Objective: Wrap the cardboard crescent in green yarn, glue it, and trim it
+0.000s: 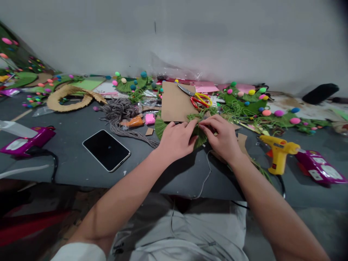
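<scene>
A dark green pleated piece, like crepe paper (161, 129), lies at the middle of the table, partly covered by my hands. My left hand (178, 140) is closed on it, fingers curled over the top and thumb at the near side. Just to the right, my right hand (223, 137) pinches at the piece's edge, its fingertips almost touching the left ones. What sits in that pinch is too small to make out. Directly beyond my hands is a brown cardboard sheet (175, 103), with scissors (197, 98) with red and yellow handles resting on it.
Left of my hands lie a phone (106, 150), grey yarn (119, 112) and a straw-coloured wreath ring (59, 103). A yellow glue gun (280, 152) stands at right beside a purple power strip (320, 166); another purple strip (29, 143) is at far left. Green pompom-trimmed pieces (246, 103) line the back.
</scene>
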`<action>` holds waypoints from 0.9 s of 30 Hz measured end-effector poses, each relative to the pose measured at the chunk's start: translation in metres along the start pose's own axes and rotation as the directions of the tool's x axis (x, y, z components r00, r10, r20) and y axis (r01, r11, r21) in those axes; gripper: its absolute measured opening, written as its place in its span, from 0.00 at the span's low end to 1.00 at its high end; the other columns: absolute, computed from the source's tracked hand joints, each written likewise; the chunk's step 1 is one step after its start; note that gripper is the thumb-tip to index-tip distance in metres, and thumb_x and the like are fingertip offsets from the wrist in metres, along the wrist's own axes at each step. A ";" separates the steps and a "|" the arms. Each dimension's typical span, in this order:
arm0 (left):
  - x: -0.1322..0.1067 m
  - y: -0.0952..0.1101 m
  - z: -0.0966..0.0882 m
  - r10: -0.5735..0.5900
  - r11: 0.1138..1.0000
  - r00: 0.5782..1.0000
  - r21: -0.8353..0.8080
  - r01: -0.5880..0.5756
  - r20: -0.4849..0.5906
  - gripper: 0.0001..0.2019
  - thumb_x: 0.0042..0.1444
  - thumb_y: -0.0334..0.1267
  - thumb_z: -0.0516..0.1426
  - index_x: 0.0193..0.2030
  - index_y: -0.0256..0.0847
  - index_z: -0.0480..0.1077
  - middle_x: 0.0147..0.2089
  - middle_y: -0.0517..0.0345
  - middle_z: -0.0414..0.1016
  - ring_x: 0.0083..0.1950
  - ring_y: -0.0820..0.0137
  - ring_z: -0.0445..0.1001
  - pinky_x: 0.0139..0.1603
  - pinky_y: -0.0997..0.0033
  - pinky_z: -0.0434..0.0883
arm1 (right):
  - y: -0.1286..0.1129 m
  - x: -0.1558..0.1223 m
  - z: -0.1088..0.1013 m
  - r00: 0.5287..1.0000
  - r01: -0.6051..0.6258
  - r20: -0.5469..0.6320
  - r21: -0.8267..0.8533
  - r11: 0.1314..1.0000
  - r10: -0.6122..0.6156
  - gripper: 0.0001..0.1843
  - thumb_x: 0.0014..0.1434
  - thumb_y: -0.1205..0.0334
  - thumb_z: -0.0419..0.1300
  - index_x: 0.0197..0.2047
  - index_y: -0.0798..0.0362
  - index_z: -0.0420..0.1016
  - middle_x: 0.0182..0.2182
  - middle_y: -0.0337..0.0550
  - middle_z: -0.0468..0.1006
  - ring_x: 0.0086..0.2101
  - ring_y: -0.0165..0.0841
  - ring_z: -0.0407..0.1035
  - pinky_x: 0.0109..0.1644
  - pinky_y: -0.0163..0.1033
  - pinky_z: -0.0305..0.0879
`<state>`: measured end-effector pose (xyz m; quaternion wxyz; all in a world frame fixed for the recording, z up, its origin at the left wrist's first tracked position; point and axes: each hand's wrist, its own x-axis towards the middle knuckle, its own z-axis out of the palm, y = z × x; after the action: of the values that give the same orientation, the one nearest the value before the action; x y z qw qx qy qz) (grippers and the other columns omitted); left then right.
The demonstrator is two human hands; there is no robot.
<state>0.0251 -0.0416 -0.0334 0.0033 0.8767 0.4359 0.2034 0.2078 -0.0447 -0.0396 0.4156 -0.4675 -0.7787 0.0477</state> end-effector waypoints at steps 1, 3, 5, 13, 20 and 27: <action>0.000 0.000 0.000 0.001 1.000 1.000 -0.004 -0.001 -0.002 0.21 0.64 0.41 0.50 0.62 0.39 0.61 0.50 0.47 0.79 0.50 0.59 0.77 0.46 0.60 0.62 | -0.001 0.000 0.000 1.000 -0.008 -0.009 0.005 1.000 0.008 0.07 0.66 0.63 0.57 0.41 0.50 0.77 0.37 0.46 0.76 0.35 0.35 0.70 0.39 0.41 0.67; 0.001 0.000 0.001 -0.012 1.000 1.000 -0.015 0.012 -0.005 0.21 0.64 0.42 0.51 0.61 0.38 0.60 0.49 0.47 0.80 0.50 0.59 0.77 0.46 0.61 0.63 | -0.002 0.000 0.001 0.999 -0.024 -0.038 0.014 1.000 0.024 0.07 0.66 0.62 0.57 0.40 0.50 0.77 0.37 0.46 0.76 0.35 0.35 0.71 0.39 0.41 0.68; 0.002 0.000 0.002 -0.030 0.999 1.000 -0.021 0.030 -0.006 0.22 0.63 0.42 0.52 0.62 0.36 0.59 0.48 0.47 0.80 0.49 0.58 0.78 0.46 0.60 0.63 | -0.004 0.001 0.002 0.996 -0.039 -0.081 0.029 0.999 0.041 0.07 0.66 0.62 0.57 0.40 0.50 0.77 0.37 0.46 0.77 0.35 0.34 0.71 0.38 0.40 0.68; 0.001 -0.001 0.002 -0.026 0.999 0.999 -0.040 0.026 -0.019 0.22 0.63 0.42 0.53 0.62 0.37 0.59 0.49 0.48 0.80 0.49 0.59 0.78 0.46 0.60 0.63 | -0.004 0.000 0.004 0.995 -0.038 -0.092 0.048 0.998 0.043 0.06 0.64 0.64 0.59 0.39 0.51 0.78 0.36 0.44 0.76 0.34 0.33 0.71 0.38 0.39 0.67; 0.002 -0.002 0.001 -0.023 0.999 0.999 -0.024 0.022 -0.036 0.16 0.65 0.43 0.51 0.56 0.41 0.67 0.48 0.50 0.80 0.48 0.60 0.78 0.46 0.61 0.62 | -0.003 -0.001 0.005 0.998 -0.052 -0.043 0.051 0.997 0.055 0.07 0.65 0.63 0.58 0.40 0.50 0.79 0.36 0.45 0.76 0.35 0.35 0.71 0.38 0.41 0.68; 0.003 -0.003 -0.001 -0.097 0.989 0.992 -0.116 0.087 -0.077 0.15 0.65 0.42 0.52 0.56 0.43 0.69 0.52 0.52 0.79 0.51 0.61 0.77 0.50 0.59 0.64 | -0.010 -0.004 0.002 0.999 -0.024 -0.031 0.029 0.999 0.024 0.08 0.65 0.62 0.58 0.42 0.50 0.80 0.36 0.45 0.78 0.32 0.33 0.71 0.37 0.40 0.67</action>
<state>0.0237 -0.0378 -0.0323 0.0440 0.8449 0.4635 0.2634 0.2003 -0.0524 -0.0391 0.4338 -0.4715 -0.7657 0.0565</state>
